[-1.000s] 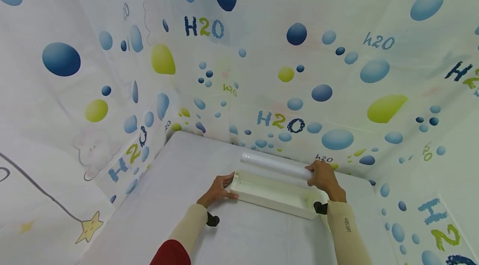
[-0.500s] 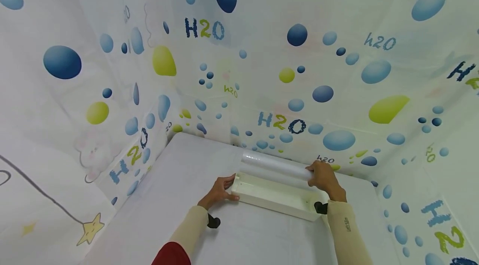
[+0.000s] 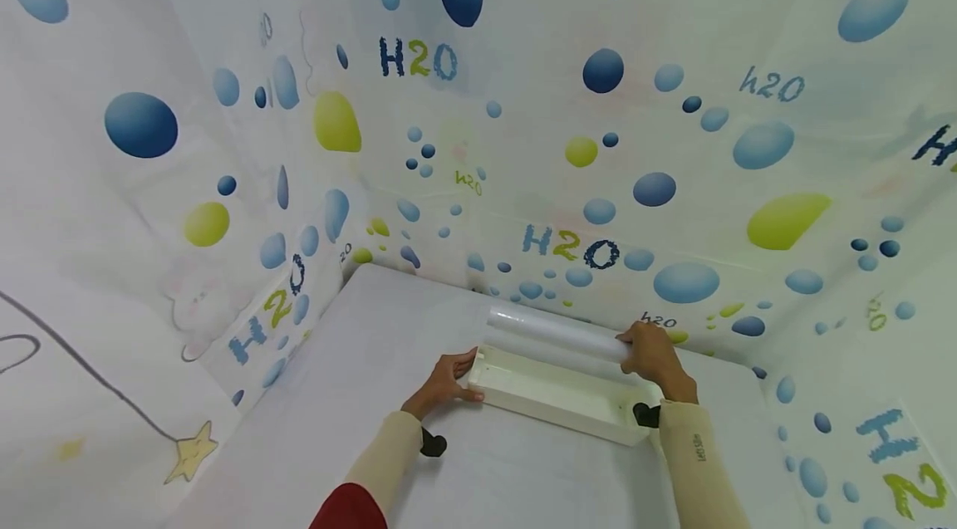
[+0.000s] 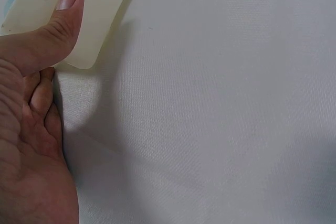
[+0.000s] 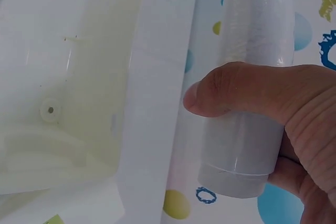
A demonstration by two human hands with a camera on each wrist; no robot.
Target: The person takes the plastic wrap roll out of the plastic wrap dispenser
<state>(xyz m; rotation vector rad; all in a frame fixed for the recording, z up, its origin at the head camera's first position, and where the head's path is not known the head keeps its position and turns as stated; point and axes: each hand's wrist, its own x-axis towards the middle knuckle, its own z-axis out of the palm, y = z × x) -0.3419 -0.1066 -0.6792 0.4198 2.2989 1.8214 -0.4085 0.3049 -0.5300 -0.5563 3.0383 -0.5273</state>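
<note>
Tabletop point(image 3: 538, 475), white, beneath both grips; cream open-topped trough point(image 3: 557, 389), stretching rightward from the left hand point(image 3: 441, 384), its end clasped between thumb and fingers; translucent roll point(image 3: 557, 330), beyond the trough, stretching leftward from the right hand point(image 3: 656, 359), thumb and fingers curled round it

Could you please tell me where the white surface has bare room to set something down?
The white surface is bare in front of the cream tray, between the forearms, and from the left hand toward the left wall. It's crowded behind the tray, where the right hand holds the clear roll near the back wall.
</note>
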